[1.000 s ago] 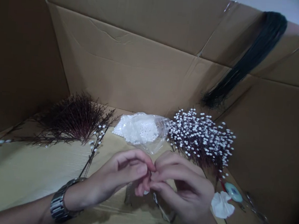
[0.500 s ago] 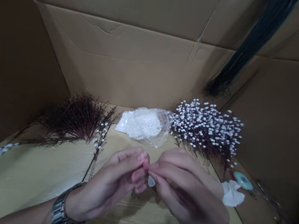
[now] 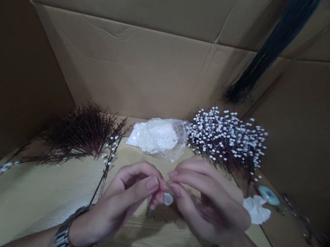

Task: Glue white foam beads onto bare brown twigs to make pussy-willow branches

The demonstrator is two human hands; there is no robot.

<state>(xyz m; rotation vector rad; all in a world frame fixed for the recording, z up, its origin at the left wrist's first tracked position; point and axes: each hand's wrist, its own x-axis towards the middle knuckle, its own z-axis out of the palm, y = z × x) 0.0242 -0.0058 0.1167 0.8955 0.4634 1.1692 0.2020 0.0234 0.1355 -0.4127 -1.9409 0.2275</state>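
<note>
My left hand (image 3: 135, 193) and my right hand (image 3: 208, 201) meet fingertip to fingertip above the middle of the table. Thumb and forefinger of each are pinched together; whatever sits between them is too small or too hidden to make out. Just below the fingertips a small whitish round piece (image 3: 168, 199) shows, partly covered by the hands. Beyond the hands lies a clear plastic bag of small white beads (image 3: 159, 136). A stem with white berries (image 3: 109, 153) rests beside my left hand.
Bare dark-brown twigs (image 3: 87, 132) are heaped at the left back. White-tipped twigs (image 3: 228, 138) form a pile at the right back. A crumpled white tissue (image 3: 257, 210), a pale green object (image 3: 269, 195) and scissors (image 3: 308, 226) lie at right. Cardboard walls (image 3: 129, 71) surround the table.
My fingers have shifted slightly; the left forefinger now reaches further toward the right fingertips, and the right thumb and forefinger have changed their pinch. The view has moved a little.
</note>
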